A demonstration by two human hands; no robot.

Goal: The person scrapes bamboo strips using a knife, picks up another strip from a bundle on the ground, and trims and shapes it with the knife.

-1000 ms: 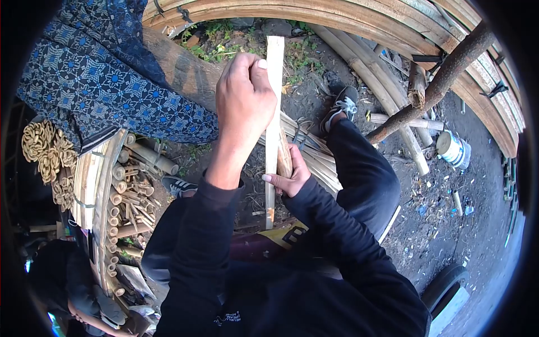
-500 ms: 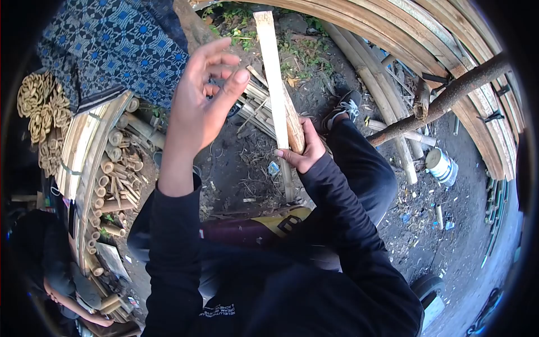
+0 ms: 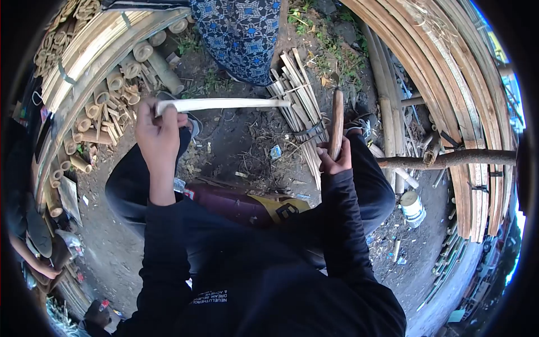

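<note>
My left hand (image 3: 157, 137) pinches one end of a pale, flat bamboo strip (image 3: 224, 103). The strip lies nearly level across the view, its far end over a tied bundle of split bamboo sticks (image 3: 297, 92). My right hand (image 3: 338, 159) is wrapped round the long wooden handle (image 3: 337, 123) of a tool. That handle stands nearly upright, and a narrow dark part shows at its top; its exact kind I cannot make out. Strip and tool are apart. Across my lap lies a maroon and yellow sack (image 3: 236, 205).
Long bamboo slats (image 3: 449, 84) curve along the right, with a branch (image 3: 449, 159) jutting across. Cut bamboo tubes (image 3: 101, 112) are piled at left. Blue patterned cloth (image 3: 236, 39) hangs ahead. A white bucket (image 3: 412, 210) stands right. Another person's arm (image 3: 33, 258) shows at lower left.
My left hand has gone from raised and open to gripping the strip. The strip has swung from upright beside the tool to level at left. My right hand keeps the tool; the view has turned.
</note>
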